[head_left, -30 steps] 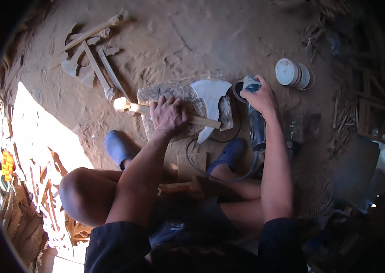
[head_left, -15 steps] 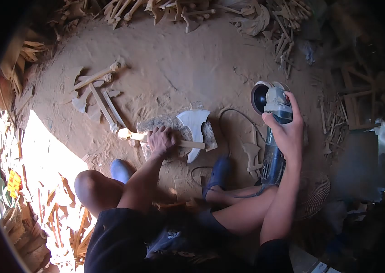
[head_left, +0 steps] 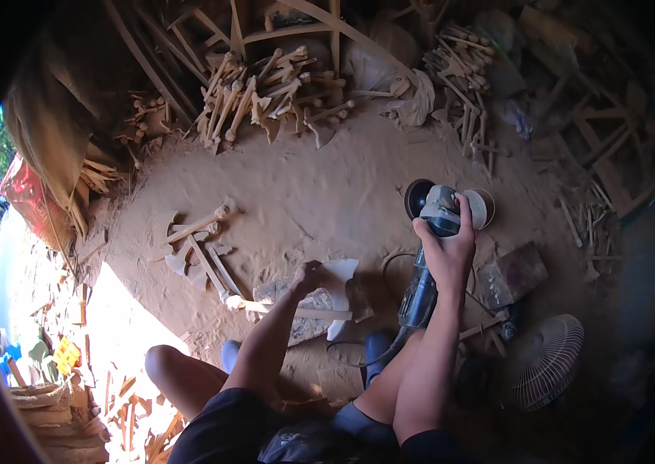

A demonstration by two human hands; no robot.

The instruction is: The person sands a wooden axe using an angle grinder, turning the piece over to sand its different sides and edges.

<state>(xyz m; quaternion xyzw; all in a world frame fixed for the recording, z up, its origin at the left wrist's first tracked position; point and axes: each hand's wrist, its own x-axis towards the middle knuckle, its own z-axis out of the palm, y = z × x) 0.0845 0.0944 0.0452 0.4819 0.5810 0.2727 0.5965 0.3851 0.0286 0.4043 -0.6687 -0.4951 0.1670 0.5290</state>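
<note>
My right hand (head_left: 450, 251) is wrapped around the head end of an angle grinder (head_left: 418, 294), a dark tool with a disc on its left side, held above the ground. Over a rough stone block (head_left: 308, 329), my left hand (head_left: 308, 276) has its fingers curled at the upper left edge of a white curved flat bone piece (head_left: 337, 280); the fingertips are partly hidden. A long bone (head_left: 316, 313) with a squared shaft and knobbed left end lies across the block, below my left hand and under the forearm.
Several bones (head_left: 202, 247) lie left of the block. Bone heaps (head_left: 258, 97) line the far side. At right are a dusty box (head_left: 513, 274), a round fan (head_left: 548, 362) and the grinder's cable (head_left: 386, 271). Bright sunlight falls at left.
My left hand has let go of the long bone and moved to the white piece. The grinder, in my right hand, has swung left with its head turned. The view has tilted up.
</note>
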